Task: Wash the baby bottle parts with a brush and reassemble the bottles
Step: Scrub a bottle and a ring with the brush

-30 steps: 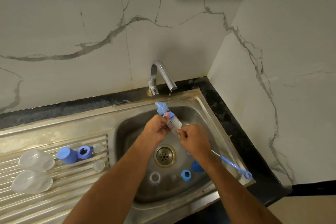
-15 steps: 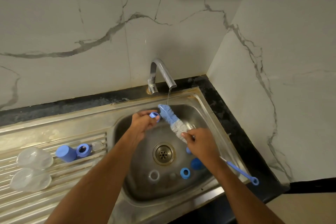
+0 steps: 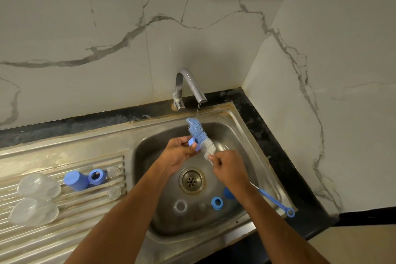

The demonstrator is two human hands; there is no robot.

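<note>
Over the steel sink basin (image 3: 242, 152), my right hand (image 3: 230, 169) grips a long blue bottle brush (image 3: 200, 137) just below its blue and grey bristles; its handle runs back under my wrist to a loop at the sink's right rim. My left hand (image 3: 179, 153) pinches a small blue bottle ring (image 3: 191, 142) against the bristles. A thin stream of water falls from the tap (image 3: 188, 88) onto the brush tip. In the basin lie a blue ring (image 3: 217, 201), a clear ring (image 3: 180, 206) and a blue part (image 3: 228, 193) half hidden by my right arm.
On the ribbed drainboard (image 3: 64, 231) to the left lie two clear bottles (image 3: 36, 199), a blue cap (image 3: 76, 180), a blue ring (image 3: 97, 176) and two small clear parts (image 3: 113, 182). Marble walls close the back and right. A dark counter edge borders the sink.
The brush came out of the blue ring, and my hands drew apart. The ring now sits beside the bristles, held in my left fingertips. The brush head has come up under the tap stream.
</note>
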